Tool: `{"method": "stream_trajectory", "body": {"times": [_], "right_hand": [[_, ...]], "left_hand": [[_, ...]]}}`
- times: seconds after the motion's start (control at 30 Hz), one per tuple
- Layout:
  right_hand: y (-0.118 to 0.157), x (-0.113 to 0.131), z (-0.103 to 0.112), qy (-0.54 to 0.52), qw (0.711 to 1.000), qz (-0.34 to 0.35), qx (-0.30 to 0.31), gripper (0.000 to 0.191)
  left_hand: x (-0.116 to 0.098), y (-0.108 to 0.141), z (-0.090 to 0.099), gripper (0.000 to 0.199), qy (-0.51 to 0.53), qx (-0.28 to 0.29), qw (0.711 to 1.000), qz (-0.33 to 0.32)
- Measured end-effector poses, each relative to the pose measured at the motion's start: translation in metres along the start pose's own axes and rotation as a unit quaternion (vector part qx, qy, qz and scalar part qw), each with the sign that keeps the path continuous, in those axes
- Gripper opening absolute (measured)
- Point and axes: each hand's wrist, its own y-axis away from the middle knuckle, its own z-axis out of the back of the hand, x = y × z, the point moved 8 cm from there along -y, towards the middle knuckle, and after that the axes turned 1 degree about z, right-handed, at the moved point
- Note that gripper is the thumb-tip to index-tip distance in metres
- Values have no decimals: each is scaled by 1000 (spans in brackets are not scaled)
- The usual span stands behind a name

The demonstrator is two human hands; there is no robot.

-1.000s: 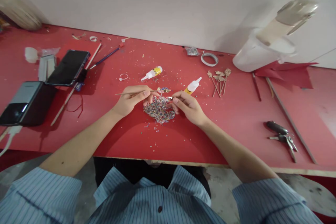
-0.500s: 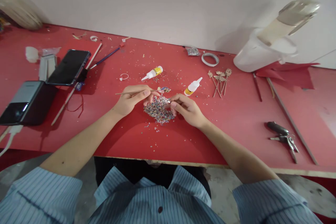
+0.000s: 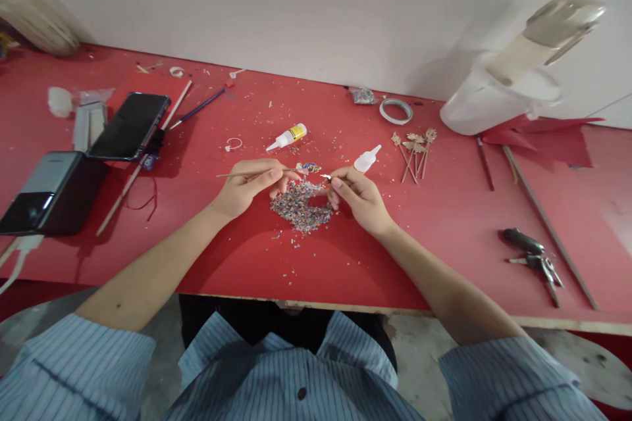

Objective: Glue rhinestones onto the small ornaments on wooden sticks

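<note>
My left hand [image 3: 247,187] is closed on a thin wooden stick [image 3: 249,174]. At the stick's right end is a small blue, gold and pink ornament [image 3: 310,168]. My right hand [image 3: 359,197] pinches a small tool with a bright tip [image 3: 326,177]; most of it is hidden by the fingers, and its kind is unclear. The tip lies just right of and below the ornament, apart from it. Between the hands a heap of multicoloured glitter chips [image 3: 301,210] is spread on the red table [image 3: 336,276]. The right fingers lie at the heap's right edge.
Two glue bottles [image 3: 288,137] lie behind the hands, one partly behind the right hand. Several flower-topped sticks [image 3: 415,151], a tape roll [image 3: 395,112] and a white bucket [image 3: 474,95] are right. Keys [image 3: 538,263] lie front right. Left are a phone [image 3: 129,126] and a power bank [image 3: 49,191].
My right hand has shifted slightly right and up, and the bright tip has risen from the heap toward the ornament. My left hand and the stick stay in place.
</note>
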Motion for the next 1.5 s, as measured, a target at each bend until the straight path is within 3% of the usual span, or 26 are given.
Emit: {"method": "stream_trajectory", "body": {"times": [0.1, 0.4, 1.5], "right_hand": [[0, -2, 0, -1, 1000, 2, 6, 19], [9, -7, -24, -21, 994, -45, 102, 20], [4, -5, -11, 33, 998, 12, 45, 19]], "left_hand": [[0, 0, 0, 25, -1, 3, 1000, 0], [2, 0, 2, 25, -2, -7, 1000, 5], [7, -1, 0, 24, 13, -3, 1000, 19]]}}
